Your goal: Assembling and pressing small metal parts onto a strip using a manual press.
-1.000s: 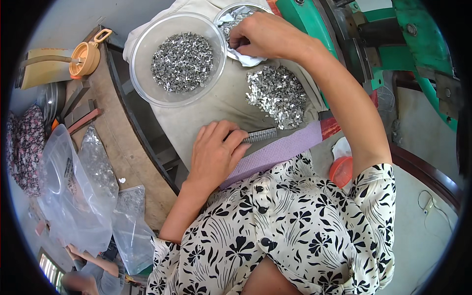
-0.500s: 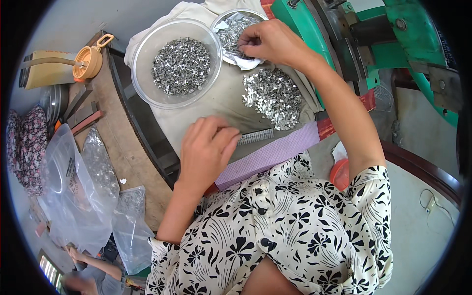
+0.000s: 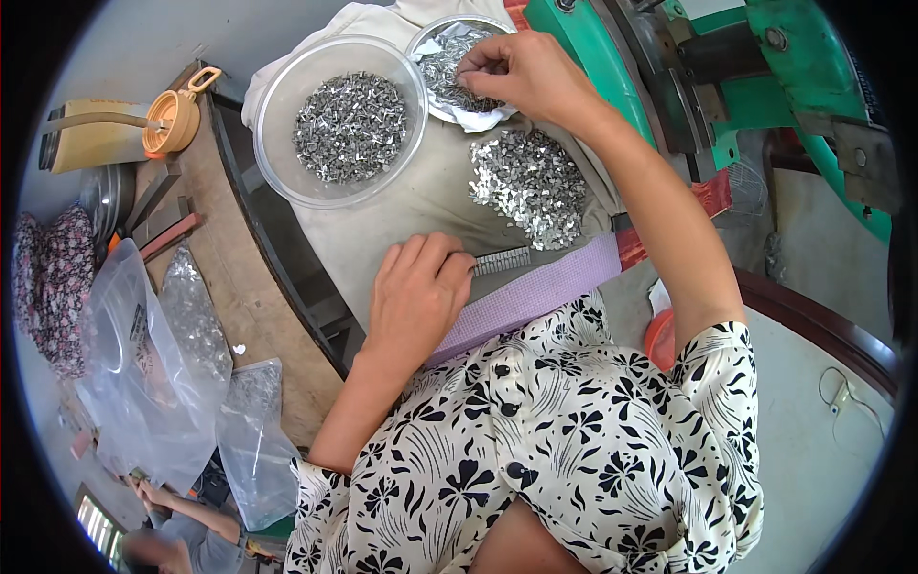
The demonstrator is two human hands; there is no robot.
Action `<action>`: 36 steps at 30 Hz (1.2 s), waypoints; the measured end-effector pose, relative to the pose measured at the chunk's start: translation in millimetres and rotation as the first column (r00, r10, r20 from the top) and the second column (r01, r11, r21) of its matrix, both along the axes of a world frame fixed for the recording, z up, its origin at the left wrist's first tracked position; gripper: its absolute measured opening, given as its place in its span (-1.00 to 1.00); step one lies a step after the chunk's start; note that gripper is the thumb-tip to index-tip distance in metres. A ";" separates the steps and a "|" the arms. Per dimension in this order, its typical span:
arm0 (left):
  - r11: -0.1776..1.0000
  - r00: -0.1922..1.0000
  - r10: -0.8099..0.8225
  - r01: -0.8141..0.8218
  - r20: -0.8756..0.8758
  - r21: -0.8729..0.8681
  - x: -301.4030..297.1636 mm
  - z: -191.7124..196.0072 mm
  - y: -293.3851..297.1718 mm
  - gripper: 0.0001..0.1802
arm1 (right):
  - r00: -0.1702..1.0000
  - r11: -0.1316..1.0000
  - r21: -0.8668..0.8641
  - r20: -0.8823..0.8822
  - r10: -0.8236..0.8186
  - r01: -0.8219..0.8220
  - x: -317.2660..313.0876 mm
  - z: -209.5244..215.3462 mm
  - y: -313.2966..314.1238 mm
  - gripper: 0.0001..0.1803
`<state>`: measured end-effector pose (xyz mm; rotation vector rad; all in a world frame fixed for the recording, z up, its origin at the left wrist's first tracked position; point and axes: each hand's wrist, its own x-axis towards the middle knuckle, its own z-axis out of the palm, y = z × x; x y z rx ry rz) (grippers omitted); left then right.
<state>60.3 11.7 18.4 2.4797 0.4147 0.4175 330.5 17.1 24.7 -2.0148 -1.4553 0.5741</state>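
Note:
My right hand point(image 3: 521, 77) reaches over a small metal bowl point(image 3: 418, 48) at the back, thumb and fingers pinched together among thin silvery metal pins point(image 3: 445, 69). Whatever sits between those fingertips is too small to make out. My left hand point(image 3: 419, 295) is near the cloth's front edge, its fingers curled over the left end of a narrow notched metal strip point(image 3: 504, 260). Its fingertips are partly hidden, so I cannot see what they hold. A loose heap of small flat metal pieces point(image 3: 532, 187) lies on the cloth between the bowl and the strip.
A clear plastic tub point(image 3: 271, 158) of small metal parts stands back left. Green machinery point(image 3: 598, 72) rises at the right. On the left, a wooden table point(image 3: 244, 287) bears plastic bags point(image 3: 153, 373) and an orange-lidded container point(image 3: 172, 122). Another person point(image 3: 186, 531) sits at the lower left.
My left hand has moved slightly right and settled at the strip's left end, its fingers no longer blurred. My right hand has shifted slightly left over the bowl, still pinched.

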 end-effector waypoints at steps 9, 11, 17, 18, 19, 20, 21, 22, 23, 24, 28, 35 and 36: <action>0.999 0.998 -0.047 0.047 -0.036 0.003 -1.6 -2.7 0.8 -0.86 | 0.985 0.997 -0.006 -0.154 -0.078 0.078 3.7 -0.4 0.5 -0.75; 0.999 0.998 -0.045 0.045 -0.043 -0.018 -1.4 0.1 1.8 -0.85 | 0.978 0.996 -0.009 -0.189 -0.090 0.090 3.8 -1.1 0.2 -0.75; 0.994 0.995 -0.065 0.058 -0.077 -0.097 -1.1 2.7 4.2 -0.79 | 0.958 0.994 0.026 -0.271 -0.094 0.105 8.7 -5.9 0.8 -0.75; 0.992 0.995 -0.065 0.057 -0.074 -0.109 -0.6 4.0 4.5 -0.79 | 0.945 0.993 0.011 -0.307 -0.110 0.119 8.7 -4.9 1.1 -0.76; 0.992 0.995 -0.065 0.057 -0.074 -0.109 0.0 6.1 5.7 -0.79 | 0.931 0.991 -0.005 -0.342 -0.127 0.133 9.0 -3.7 1.4 -0.76; 0.991 0.996 -0.058 0.049 -0.067 -0.124 0.7 9.2 7.7 -0.78 | 0.932 0.991 -0.004 -0.341 -0.126 0.133 9.3 -2.5 1.7 -0.76; 0.989 0.997 -0.053 0.044 -0.060 -0.140 1.5 12.7 9.7 -0.77 | 0.911 0.989 -0.009 -0.388 -0.137 0.145 9.2 -1.3 1.4 -0.77; 0.989 0.997 -0.053 0.045 -0.057 -0.139 2.9 16.9 12.0 -0.77 | 0.889 0.987 -0.014 -0.433 -0.148 0.157 9.0 0.2 1.1 -0.77; 0.981 0.998 0.002 0.010 0.062 -0.195 5.1 21.9 15.0 -0.78 | 0.891 0.987 -0.012 -0.429 -0.147 0.158 7.7 1.9 0.3 -0.77; 0.968 0.981 0.063 -0.016 0.182 -0.252 10.3 27.6 19.2 -0.79 | 0.840 0.984 -0.022 -0.517 -0.165 0.179 7.6 4.4 -1.0 -0.76; 0.973 0.900 0.178 -0.102 0.397 -0.205 39.8 47.9 40.7 -0.80 | 0.679 0.961 -0.124 -0.685 -0.263 0.247 0.9 20.2 -6.5 -0.75; 0.971 0.913 0.241 -0.229 0.329 -0.076 103.7 54.9 78.2 -0.80 | 0.493 0.953 -0.126 -0.833 -0.253 0.276 -2.5 22.3 -13.6 -0.87; 0.974 0.938 0.227 -0.214 0.261 -0.077 111.4 51.8 81.3 -0.77 | 0.448 0.952 -0.144 -0.857 -0.256 0.269 -2.0 23.5 -15.5 -0.87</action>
